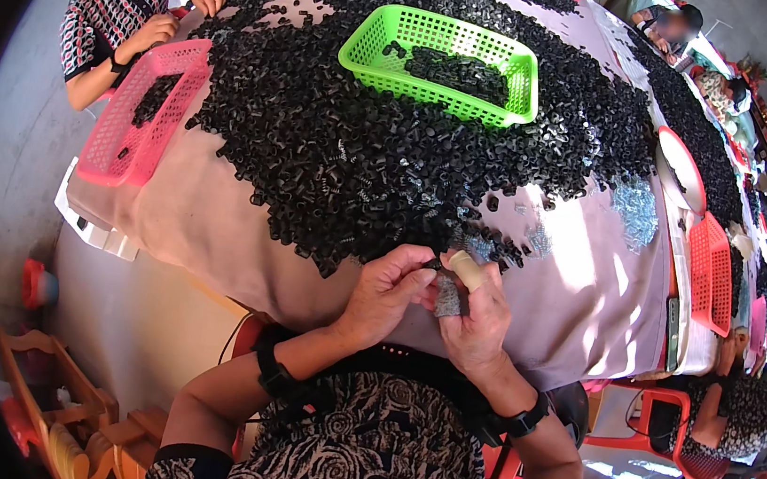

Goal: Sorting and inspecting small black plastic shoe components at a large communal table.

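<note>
Specifically, in the head view, we see the small dark part (435, 264) mostly hidden between the fingertips, so its outline is hard to make out. Our left hand (385, 295) holds it in a nearly closed thumb-and-finger pinch. Our right hand (479, 328) is half curled beside it; we cannot tell whether its fingers grip the part. Any marking on the heaped, glossy black parts (345, 159) is too small for us to read. We note a smooth pale-yellow finger cover (467, 271) and a rough grey finger wrap (449, 297) on the right hand. Coiled silvery springs (634, 213) lie on the creased mauve tablecloth (572, 327); the rectangular lime-green lattice basket (459, 37) stands amid the heap.
</note>
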`<state>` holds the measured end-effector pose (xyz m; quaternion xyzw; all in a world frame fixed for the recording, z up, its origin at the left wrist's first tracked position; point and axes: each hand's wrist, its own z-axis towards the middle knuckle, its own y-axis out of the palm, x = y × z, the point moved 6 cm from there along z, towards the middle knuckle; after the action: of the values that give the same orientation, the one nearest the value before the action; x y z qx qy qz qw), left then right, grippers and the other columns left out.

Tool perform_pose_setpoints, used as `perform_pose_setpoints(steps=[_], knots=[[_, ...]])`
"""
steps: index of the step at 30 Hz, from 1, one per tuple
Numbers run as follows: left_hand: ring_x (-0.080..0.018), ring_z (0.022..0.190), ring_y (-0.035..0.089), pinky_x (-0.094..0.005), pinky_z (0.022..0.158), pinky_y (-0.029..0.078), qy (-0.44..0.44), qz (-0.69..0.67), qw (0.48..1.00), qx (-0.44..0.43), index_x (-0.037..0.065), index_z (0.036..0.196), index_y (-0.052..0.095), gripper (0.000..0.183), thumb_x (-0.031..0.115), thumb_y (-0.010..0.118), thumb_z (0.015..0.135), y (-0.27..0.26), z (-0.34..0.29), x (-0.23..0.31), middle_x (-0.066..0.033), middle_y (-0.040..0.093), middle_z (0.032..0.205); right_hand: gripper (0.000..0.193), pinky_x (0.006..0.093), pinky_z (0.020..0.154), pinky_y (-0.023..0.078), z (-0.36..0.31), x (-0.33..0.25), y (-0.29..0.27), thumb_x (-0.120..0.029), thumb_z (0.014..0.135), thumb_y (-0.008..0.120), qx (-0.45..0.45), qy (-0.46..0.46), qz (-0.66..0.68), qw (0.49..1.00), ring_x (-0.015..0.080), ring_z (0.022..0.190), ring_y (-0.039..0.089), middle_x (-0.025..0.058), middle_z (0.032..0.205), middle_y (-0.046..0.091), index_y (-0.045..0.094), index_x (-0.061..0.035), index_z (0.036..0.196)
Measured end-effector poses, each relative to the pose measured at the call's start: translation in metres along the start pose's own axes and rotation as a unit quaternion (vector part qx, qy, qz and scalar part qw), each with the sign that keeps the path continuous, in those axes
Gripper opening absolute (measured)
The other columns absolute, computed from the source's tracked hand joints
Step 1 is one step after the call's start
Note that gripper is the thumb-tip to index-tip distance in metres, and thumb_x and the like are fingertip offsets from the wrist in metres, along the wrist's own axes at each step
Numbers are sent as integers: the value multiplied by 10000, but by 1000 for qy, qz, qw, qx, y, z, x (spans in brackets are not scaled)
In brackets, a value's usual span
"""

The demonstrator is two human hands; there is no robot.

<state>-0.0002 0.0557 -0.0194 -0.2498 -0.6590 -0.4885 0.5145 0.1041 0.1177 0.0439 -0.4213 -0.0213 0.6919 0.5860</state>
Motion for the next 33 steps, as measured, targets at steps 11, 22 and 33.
perform_pose_setpoints(steps=[11,22,33], knots=[[-98,801,611,-252,727,525,14,-28,999,-24,-9,1124,522,197,77,496,948,4,0,0,-63,620,937,444,341,738,513,7,2,-7,56,695,686,-1,26,40,999,282,841,619,125,982,668,573,-25,1117],[-77,763,590,-235,692,516,42,56,997,-35,-20,1084,544,166,10,484,932,5,0,3,-41,611,873,535,350,753,510,5,-4,-4,98,641,648,-20,-29,-2,999,281,853,606,149,1015,647,558,29,1165],[-41,749,541,-204,676,484,52,61,997,0,-10,1065,551,145,30,501,935,1,-1,-3,-6,585,860,528,350,710,502,-2,-8,0,109,656,639,17,-42,-10,999,278,793,585,144,928,635,556,31,1172]])
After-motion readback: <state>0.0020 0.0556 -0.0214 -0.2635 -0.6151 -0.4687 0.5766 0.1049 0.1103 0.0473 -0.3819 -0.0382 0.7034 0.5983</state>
